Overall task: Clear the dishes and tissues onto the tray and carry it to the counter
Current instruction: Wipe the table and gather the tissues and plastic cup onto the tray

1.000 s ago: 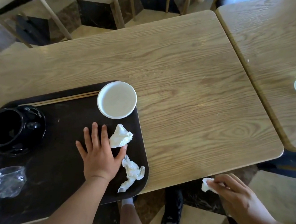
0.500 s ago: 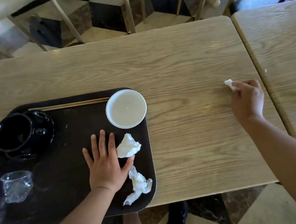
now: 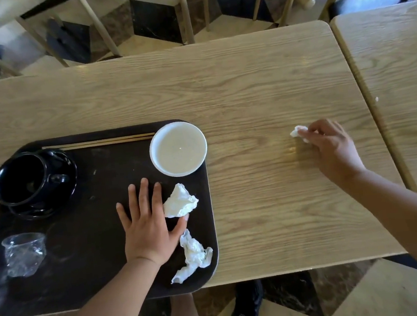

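The right hand [image 3: 334, 148] pinches a small tissue wad [image 3: 298, 131] between thumb and fingertips, low over the wooden table [image 3: 246, 83], well apart from the tray [image 3: 86, 276] on its three o'clock side. The wad looks nearly weightless, soft and crushable, so a light pinch anywhere should hold it. The left hand [image 3: 148, 230] lies flat with fingers spread on the dark, smooth, round-cornered tray, its thumb touching a crumpled tissue [image 3: 179, 201]. A second tissue [image 3: 194, 256] lies at that hand's four o'clock. A glossy white bowl [image 3: 178, 149], rigid and likely slippery, sits at the tray's one o'clock corner.
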Demonstrator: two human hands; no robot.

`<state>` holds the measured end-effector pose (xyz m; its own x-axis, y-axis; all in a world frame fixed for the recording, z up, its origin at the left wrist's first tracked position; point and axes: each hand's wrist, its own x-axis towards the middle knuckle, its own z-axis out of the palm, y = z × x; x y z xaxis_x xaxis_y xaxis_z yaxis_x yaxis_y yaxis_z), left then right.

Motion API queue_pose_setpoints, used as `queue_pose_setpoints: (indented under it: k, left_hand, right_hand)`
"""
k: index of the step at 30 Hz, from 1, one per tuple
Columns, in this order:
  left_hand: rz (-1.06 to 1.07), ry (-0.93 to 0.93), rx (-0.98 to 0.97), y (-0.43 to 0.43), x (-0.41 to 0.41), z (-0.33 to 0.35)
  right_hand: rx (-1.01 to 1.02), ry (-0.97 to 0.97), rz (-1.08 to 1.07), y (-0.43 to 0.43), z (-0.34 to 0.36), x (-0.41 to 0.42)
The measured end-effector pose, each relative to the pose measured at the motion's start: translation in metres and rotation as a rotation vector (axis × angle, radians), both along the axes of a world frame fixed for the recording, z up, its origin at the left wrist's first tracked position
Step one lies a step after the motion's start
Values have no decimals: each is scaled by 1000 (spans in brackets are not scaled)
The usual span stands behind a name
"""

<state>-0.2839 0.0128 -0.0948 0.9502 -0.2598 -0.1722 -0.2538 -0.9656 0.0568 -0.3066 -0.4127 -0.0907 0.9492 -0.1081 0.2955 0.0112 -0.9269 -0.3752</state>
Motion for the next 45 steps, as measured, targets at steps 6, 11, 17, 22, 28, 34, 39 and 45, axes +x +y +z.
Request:
queue_pose_setpoints:
  k: [6, 11, 17, 22, 28, 34, 39, 45]
  left_hand:
    - [10, -8, -16, -2, -2, 0]
    - [18, -1, -19, -3, -2, 2]
    - [13, -2, -57, -3, -4, 3]
    - [-1, 30, -72, -2, -3, 4]
    - [-20, 92, -106, 3, 1, 11]
    - [-190, 143, -112, 38, 6, 18]
    - [-382, 183, -109, 82, 12, 19]
    - [-417, 220, -113, 118, 14, 24]
  right_hand:
    - [3, 36, 84, 18, 5, -91]
    - [60, 128, 85, 59, 3, -164]
    - [137, 218, -25, 114, 11, -204]
    - [260, 337, -7, 151, 28, -212]
    - [340, 275, -200, 200, 59, -165]
    - [375, 289, -243, 243, 76, -107]
    - [503, 374, -265, 268, 80, -66]
    - [581, 552, -384, 292, 73, -38]
